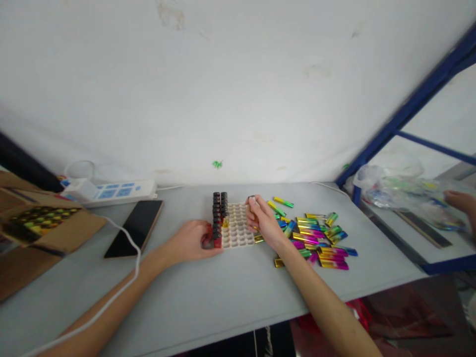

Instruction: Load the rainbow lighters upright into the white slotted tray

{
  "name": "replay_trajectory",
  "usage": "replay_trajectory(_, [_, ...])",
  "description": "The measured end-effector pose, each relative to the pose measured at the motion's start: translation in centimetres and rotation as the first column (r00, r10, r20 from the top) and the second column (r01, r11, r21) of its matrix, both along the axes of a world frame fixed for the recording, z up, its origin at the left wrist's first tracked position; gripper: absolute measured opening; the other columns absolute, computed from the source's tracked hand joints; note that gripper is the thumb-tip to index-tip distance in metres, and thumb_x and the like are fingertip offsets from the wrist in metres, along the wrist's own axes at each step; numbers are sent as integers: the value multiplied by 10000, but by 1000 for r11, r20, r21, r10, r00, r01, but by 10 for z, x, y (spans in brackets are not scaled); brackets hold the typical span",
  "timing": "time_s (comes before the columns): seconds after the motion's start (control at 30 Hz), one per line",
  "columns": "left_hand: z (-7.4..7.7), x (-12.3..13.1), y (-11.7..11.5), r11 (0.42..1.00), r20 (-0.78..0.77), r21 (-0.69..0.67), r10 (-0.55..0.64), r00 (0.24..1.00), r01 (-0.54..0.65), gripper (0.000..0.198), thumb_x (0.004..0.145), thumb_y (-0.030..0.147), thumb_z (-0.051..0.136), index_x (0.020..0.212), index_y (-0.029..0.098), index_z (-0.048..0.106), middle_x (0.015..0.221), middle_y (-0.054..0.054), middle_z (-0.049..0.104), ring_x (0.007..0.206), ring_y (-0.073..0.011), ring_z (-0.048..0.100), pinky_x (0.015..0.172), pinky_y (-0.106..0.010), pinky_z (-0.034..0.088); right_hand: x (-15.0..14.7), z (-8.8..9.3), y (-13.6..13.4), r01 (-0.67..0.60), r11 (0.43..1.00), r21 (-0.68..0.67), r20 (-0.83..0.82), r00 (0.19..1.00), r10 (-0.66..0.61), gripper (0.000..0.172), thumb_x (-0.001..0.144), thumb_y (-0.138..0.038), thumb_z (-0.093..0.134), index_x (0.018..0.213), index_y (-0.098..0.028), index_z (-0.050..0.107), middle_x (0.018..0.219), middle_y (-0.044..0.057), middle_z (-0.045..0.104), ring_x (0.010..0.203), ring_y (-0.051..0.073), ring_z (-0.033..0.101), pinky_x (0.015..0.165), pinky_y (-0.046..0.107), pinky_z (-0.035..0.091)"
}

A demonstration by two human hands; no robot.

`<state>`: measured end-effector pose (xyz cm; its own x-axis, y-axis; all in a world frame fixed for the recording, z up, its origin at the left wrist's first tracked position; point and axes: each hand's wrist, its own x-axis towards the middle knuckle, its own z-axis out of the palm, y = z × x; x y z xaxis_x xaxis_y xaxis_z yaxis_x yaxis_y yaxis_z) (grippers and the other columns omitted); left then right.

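Observation:
A white tray (237,233) with rows of round holes lies on the table. Black-topped lighters (216,213) stand upright in its left rows, the nearest with red bodies, and a yellow piece (225,222) sits beside them. My left hand (192,240) curls its fingers against the tray's left edge and the red lighters; its fingertips are partly hidden. Over the tray's right side, my right hand (262,218) is closed around a lighter (252,197), with the thumb at its top and most of the body covered. Shiny multicoloured lighter sleeves (308,235) lie scattered beyond that hand.
On the left are an open cardboard box (48,218) of yellow-green pieces, a power strip (122,192) and a black phone (136,228). A white cable (137,263) crosses my left arm. Right, past the blue frame (394,121), are plastic bags (401,186) and another person's hand (461,202).

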<state>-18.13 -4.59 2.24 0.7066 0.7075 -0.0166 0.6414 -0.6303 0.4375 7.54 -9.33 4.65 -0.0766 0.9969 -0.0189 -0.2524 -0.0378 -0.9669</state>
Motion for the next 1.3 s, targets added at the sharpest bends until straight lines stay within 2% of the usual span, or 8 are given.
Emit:
replay_trajectory(0.17, [1, 0, 0, 1000, 10, -29, 1, 1000, 0, 428, 856, 619, 722, 706, 245, 580, 727, -35, 703, 639, -213, 608, 647, -334, 390, -6, -17, 0, 126, 989, 72, 243, 960, -140, 700, 890, -907, 675, 723, -272, 434, 619, -78, 359, 571, 122, 305, 517, 269, 244])
replay_trajectory(0.37, [1, -1, 1, 999, 23, -52, 4, 1000, -3, 441, 859, 644, 723, 737, 234, 620, 754, -42, 717, 647, -214, 616, 638, -328, 393, -7, -29, -2, 259, 957, 132, 458, 840, -291, 526, 949, -671, 560, 627, -276, 429, 579, -55, 379, 604, 144, 348, 580, 308, 270])
replay_trajectory(0.57, [2, -1, 1, 999, 6, -31, -12, 1000, 12, 437, 874, 634, 716, 736, 228, 627, 762, -47, 728, 680, -214, 630, 667, -319, 401, -7, -30, -4, 261, 951, 164, 500, 809, -308, 420, 921, -583, 513, 644, -278, 430, 609, -57, 385, 619, 146, 364, 596, 311, 271])
replay_trajectory(0.73, [2, -1, 0, 999, 5, -33, -7, 1000, 7, 436, 874, 635, 721, 746, 229, 628, 772, -47, 728, 675, -217, 638, 668, -322, 411, -7, -34, -3, 283, 936, 209, 482, 803, -350, 500, 983, -664, 569, 693, -276, 442, 631, -59, 414, 642, 155, 395, 604, 300, 301])
replay_trajectory(0.93, [3, 0, 0, 999, 10, -34, -5, 1000, 5, 430, 867, 626, 727, 729, 234, 616, 722, -28, 704, 645, -204, 611, 633, -319, 403, -4, -33, -4, 148, 954, 262, 418, 873, -250, 432, 1096, -691, 544, 966, -279, 563, 807, -21, 603, 729, 194, 573, 679, 309, 488])
replay_trajectory(1.03, [2, 0, -1, 999, 13, -54, 7, 1000, -7, 434, 865, 637, 723, 734, 235, 625, 722, -29, 707, 658, -210, 618, 629, -318, 407, -1, -25, -7, 99, 910, 402, 517, 796, -315, 427, 1082, -656, 609, 915, -263, 622, 898, 32, 648, 870, 225, 620, 789, 334, 521])
replay_trajectory(1.2, [2, 1, -1, 998, -12, -57, 4, 1000, -5, 434, 859, 639, 703, 722, 239, 603, 735, -38, 702, 659, -212, 618, 649, -327, 410, -3, -22, -12, -19, 911, 412, 657, 699, -282, 499, 1130, -574, 599, 755, -250, 544, 698, -20, 536, 679, 180, 507, 681, 313, 394])
replay_trajectory(1.3, [3, 1, -2, 999, -6, -50, 10, 1000, -10, 431, 859, 632, 710, 715, 246, 584, 717, -29, 688, 654, -211, 614, 650, -330, 397, -7, -30, -11, -91, 898, 431, 686, 679, -261, 426, 1155, -538, 598, 845, -246, 622, 791, 13, 672, 733, 198, 595, 722, 314, 443])
